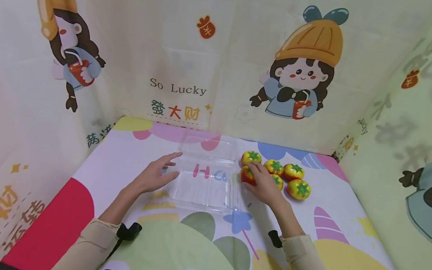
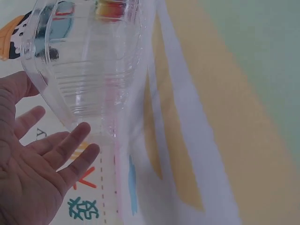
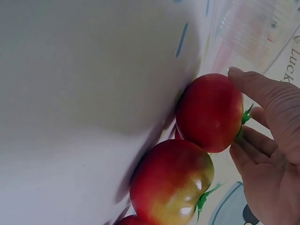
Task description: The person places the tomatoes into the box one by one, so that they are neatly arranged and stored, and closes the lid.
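Note:
A clear plastic clamshell box (image 1: 201,192) lies with its lid (image 1: 208,147) folded back on the patterned table. My left hand (image 1: 158,173) is at the box's left side, fingers spread and loosely bent, holding nothing. In the left wrist view, that hand (image 2: 37,173) is close beside the box wall (image 2: 89,79). My right hand (image 1: 266,184) reaches over a red-and-yellow tomato (image 1: 248,176) right of the box. In the right wrist view, thumb and fingers (image 3: 255,86) lie on either side of this tomato (image 3: 208,112), near its green stem.
Several more tomatoes (image 1: 299,189) sit grouped to the right of and behind my right hand. A printed curtain (image 1: 227,69) rises along the table's back edge and both sides. The tablecloth (image 1: 209,250) carries large cartoon shapes.

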`<state>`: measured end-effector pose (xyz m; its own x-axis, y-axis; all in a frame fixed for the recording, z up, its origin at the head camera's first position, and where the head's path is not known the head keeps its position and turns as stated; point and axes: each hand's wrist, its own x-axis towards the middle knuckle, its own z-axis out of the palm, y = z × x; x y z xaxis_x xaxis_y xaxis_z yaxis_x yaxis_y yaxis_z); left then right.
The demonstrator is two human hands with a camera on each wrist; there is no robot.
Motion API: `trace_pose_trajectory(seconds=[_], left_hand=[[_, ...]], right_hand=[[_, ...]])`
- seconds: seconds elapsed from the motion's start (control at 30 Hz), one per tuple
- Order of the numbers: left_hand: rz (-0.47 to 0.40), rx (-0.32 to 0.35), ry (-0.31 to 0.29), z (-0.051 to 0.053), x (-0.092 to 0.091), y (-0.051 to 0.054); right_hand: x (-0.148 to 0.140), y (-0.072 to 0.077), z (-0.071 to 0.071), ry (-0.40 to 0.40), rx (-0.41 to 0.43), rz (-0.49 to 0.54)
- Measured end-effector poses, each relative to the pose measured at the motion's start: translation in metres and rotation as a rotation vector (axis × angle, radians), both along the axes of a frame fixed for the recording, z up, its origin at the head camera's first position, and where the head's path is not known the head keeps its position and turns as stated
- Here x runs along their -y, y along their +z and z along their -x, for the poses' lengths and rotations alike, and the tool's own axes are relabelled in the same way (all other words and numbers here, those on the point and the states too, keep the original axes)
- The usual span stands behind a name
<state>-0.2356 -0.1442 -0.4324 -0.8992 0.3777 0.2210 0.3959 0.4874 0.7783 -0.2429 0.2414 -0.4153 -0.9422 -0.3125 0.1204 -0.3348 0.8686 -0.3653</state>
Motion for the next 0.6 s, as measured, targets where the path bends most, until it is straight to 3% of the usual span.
trace_pose_trajectory(seconds=[0.33,0.6], left_hand=[[-0.014,-0.019,-0.031,0.0065,0.0026,-0.0055],[-0.017,-0.022,-0.033,0.0099,0.0021,-0.0092]], right_hand=[[-0.0012,-0.0055,0.0053,0.023,-0.007,-0.040],[-0.0007,-0.0061,0.0060,-0.006,-0.007,-0.053]])
